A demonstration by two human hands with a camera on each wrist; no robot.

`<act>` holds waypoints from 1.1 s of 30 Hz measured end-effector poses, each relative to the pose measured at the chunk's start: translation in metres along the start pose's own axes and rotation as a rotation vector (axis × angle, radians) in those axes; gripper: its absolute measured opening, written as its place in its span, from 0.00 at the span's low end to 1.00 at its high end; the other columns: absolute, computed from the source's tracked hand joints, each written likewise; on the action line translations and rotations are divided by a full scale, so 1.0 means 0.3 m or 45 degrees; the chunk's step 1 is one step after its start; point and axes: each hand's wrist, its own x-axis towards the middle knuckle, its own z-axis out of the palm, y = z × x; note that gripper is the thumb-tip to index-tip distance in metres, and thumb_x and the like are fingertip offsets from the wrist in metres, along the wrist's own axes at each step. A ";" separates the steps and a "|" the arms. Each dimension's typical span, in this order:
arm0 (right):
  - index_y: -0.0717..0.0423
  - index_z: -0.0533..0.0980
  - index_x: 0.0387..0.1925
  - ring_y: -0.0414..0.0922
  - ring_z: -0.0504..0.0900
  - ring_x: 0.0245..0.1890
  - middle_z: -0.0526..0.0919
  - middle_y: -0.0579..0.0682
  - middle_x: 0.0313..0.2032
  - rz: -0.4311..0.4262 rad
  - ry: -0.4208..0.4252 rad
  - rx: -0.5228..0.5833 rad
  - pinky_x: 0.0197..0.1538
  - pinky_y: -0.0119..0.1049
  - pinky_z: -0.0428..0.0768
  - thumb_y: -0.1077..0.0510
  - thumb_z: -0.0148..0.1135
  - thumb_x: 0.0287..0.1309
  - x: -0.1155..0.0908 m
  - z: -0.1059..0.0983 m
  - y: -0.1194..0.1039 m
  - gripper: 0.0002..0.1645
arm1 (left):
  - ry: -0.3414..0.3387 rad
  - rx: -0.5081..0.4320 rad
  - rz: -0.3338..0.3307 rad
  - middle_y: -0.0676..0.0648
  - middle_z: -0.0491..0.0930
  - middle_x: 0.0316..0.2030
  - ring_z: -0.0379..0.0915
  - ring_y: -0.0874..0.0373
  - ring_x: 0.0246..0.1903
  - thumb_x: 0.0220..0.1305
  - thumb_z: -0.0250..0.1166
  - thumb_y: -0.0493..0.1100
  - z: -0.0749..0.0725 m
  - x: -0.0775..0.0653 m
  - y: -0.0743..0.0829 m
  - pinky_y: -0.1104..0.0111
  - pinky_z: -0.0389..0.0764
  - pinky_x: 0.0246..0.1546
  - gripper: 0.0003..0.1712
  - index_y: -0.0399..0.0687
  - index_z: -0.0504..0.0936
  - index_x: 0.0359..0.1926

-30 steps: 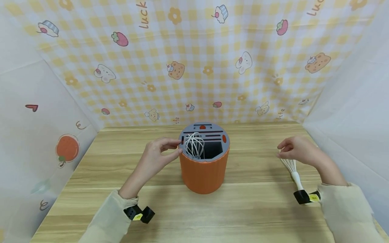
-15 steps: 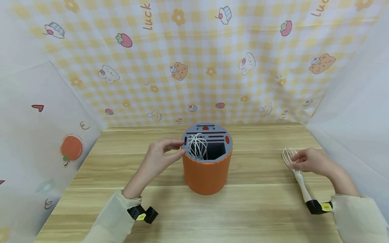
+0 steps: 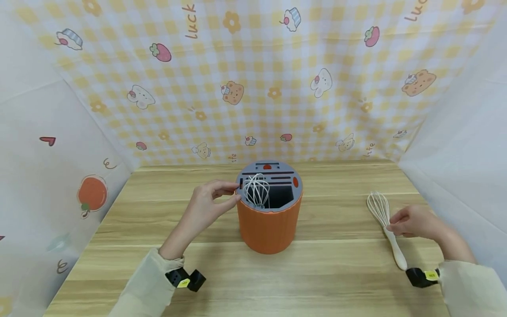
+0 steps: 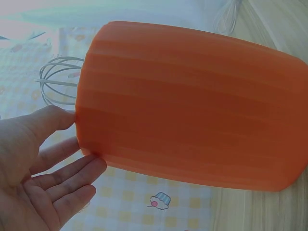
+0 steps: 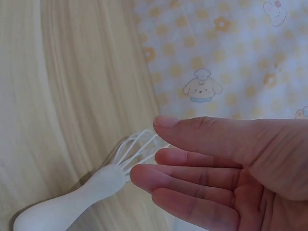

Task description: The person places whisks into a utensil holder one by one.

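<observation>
An orange utensil holder [image 3: 269, 229] with a grey slotted top stands mid-table. A white wire whisk [image 3: 256, 190] pokes out of its large opening, loops upward. My left hand [image 3: 207, 202] touches the holder's left rim, thumb and fingers apart; the left wrist view shows the fingertips [image 4: 98, 163] against the orange wall. On the right a second whisk [image 3: 394, 246] with a pale handle lies on the table, wires pointing away from me. Close over its neck is my right hand [image 3: 416, 224]. In the right wrist view its relaxed fingers have nothing between them and partly hide the wires.
The wooden table [image 3: 317, 277] runs back to a yellow checked cloth [image 3: 261, 88] hanging behind the holder. White cloth walls stand at left [image 3: 47, 176] and right [image 3: 463, 145].
My right hand has moved toward me along the lying whisk, from above its wire loops to its neck. The left hand stays at the holder's rim; the view has shifted slightly.
</observation>
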 end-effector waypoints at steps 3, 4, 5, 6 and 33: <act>0.79 0.74 0.35 0.44 0.80 0.27 0.82 0.55 0.27 0.027 -0.011 0.002 0.30 0.35 0.81 0.60 0.64 0.53 0.000 0.003 0.023 0.20 | -0.001 0.006 -0.009 0.50 0.80 0.41 0.78 0.61 0.39 0.54 0.68 0.41 -0.002 -0.001 0.001 0.63 0.75 0.50 0.16 0.42 0.82 0.44; 0.78 0.74 0.35 0.44 0.80 0.27 0.82 0.55 0.26 0.035 -0.016 0.001 0.30 0.35 0.81 0.60 0.64 0.53 -0.001 0.004 0.031 0.19 | -0.003 0.006 -0.012 0.50 0.80 0.41 0.78 0.61 0.39 0.54 0.68 0.41 -0.002 -0.002 0.002 0.63 0.75 0.50 0.16 0.42 0.82 0.44; 0.78 0.74 0.35 0.44 0.80 0.27 0.82 0.55 0.26 0.045 -0.022 -0.002 0.30 0.35 0.81 0.60 0.63 0.53 -0.002 0.004 0.039 0.19 | -0.005 0.007 -0.015 0.50 0.80 0.41 0.77 0.61 0.39 0.54 0.68 0.41 -0.002 -0.003 0.002 0.63 0.75 0.50 0.16 0.42 0.82 0.45; 0.77 0.75 0.34 0.44 0.79 0.27 0.82 0.54 0.26 0.046 -0.028 -0.006 0.30 0.34 0.81 0.60 0.63 0.54 -0.004 0.005 0.047 0.18 | -0.007 0.007 -0.016 0.50 0.80 0.41 0.77 0.61 0.40 0.54 0.68 0.41 -0.002 -0.003 0.003 0.63 0.75 0.50 0.16 0.42 0.82 0.45; 0.72 0.77 0.28 0.43 0.76 0.22 0.80 0.50 0.21 0.159 -0.088 0.039 0.26 0.36 0.80 0.61 0.64 0.53 0.013 0.055 0.134 0.13 | -0.002 0.011 0.017 0.50 0.80 0.41 0.78 0.61 0.39 0.53 0.69 0.41 -0.003 0.004 -0.005 0.63 0.75 0.50 0.16 0.42 0.82 0.44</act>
